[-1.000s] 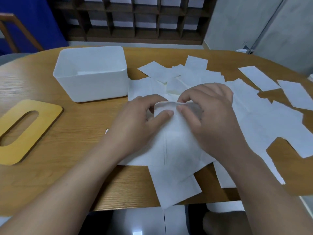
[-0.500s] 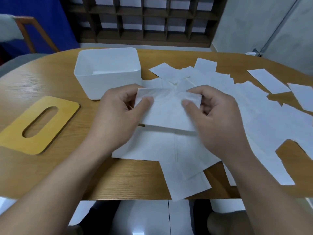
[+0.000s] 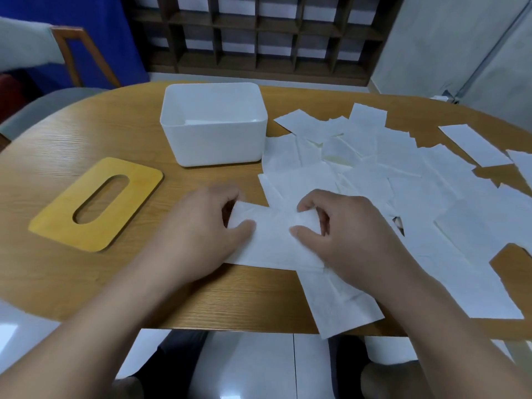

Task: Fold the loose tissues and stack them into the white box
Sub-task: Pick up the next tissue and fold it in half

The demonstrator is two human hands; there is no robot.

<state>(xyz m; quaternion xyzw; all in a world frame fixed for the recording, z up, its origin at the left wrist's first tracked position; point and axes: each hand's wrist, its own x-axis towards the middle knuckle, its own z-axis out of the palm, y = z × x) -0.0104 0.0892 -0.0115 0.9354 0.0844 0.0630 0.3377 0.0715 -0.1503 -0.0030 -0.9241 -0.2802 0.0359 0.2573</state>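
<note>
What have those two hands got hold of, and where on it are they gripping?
A folded tissue. The left hand pinches its left end and the right hand pinches its right end, thumbs on top, low over the wooden table.

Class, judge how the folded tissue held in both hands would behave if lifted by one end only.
The folded tissue would probably droop: it is thin and creased under the left hand and right hand. It looks very light, so it may drift or unfold. It probably tears easily.
</note>
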